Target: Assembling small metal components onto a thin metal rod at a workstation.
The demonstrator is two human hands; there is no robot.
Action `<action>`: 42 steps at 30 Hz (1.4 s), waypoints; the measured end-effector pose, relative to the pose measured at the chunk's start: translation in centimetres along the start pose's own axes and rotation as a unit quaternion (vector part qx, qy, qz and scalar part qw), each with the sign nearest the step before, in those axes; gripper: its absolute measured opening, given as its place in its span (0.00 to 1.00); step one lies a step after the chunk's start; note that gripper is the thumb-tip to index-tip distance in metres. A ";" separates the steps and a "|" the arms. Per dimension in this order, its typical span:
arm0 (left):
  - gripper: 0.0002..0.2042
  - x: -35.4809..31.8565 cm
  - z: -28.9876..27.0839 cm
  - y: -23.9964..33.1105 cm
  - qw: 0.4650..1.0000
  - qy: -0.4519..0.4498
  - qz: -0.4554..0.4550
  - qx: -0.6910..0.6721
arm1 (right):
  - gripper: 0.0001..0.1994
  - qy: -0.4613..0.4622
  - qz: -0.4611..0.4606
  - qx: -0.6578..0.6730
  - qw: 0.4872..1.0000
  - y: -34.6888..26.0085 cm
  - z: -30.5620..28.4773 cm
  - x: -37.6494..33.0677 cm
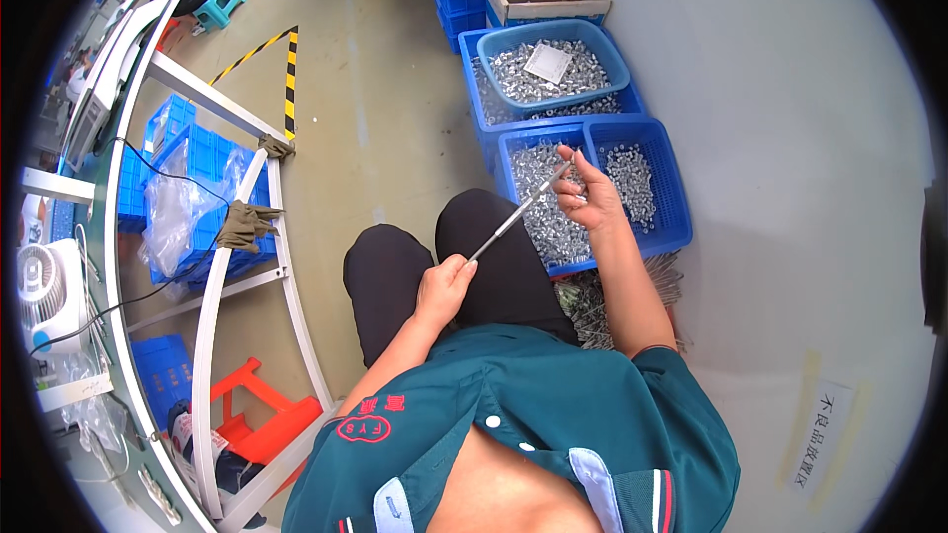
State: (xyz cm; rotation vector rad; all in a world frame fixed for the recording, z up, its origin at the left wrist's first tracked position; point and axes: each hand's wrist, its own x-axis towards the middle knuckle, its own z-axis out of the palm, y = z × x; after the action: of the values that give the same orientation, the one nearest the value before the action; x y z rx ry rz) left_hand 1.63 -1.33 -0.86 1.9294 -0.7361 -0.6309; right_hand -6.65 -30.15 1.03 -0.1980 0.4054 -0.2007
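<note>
Head view, thin metal rod [518, 212] spanning both grips, left hand [444, 286] and right hand [590, 195] pinching its ends

The person sits with both knees up. The left hand [444, 281] rests on the left knee with its fingers curled shut in a pinch. The right hand [585, 192] is held up higher and farther out, past the right knee, fingers bent and pinched together. Both forearms are bare.
</note>
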 end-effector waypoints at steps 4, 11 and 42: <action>0.13 0.0 -0.1 0.5 1.000 0.001 0.001 0.006 | 0.13 0.019 0.001 -0.036 0.999 0.1 0.3 0.0; 0.13 0.0 -0.1 0.2 1.000 0.003 0.003 0.004 | 0.12 0.037 -0.044 -0.207 0.977 -0.3 1.5 -0.3; 0.15 0.3 -0.1 -0.1 1.000 0.001 -0.019 -0.020 | 0.17 0.037 0.080 -0.381 0.920 4.2 3.0 -1.6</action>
State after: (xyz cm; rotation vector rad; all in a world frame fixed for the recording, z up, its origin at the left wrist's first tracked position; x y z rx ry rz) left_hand 1.91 -1.43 -0.93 1.9118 -0.6815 -0.6615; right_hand -6.21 -25.33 3.33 -0.9255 0.5588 0.1240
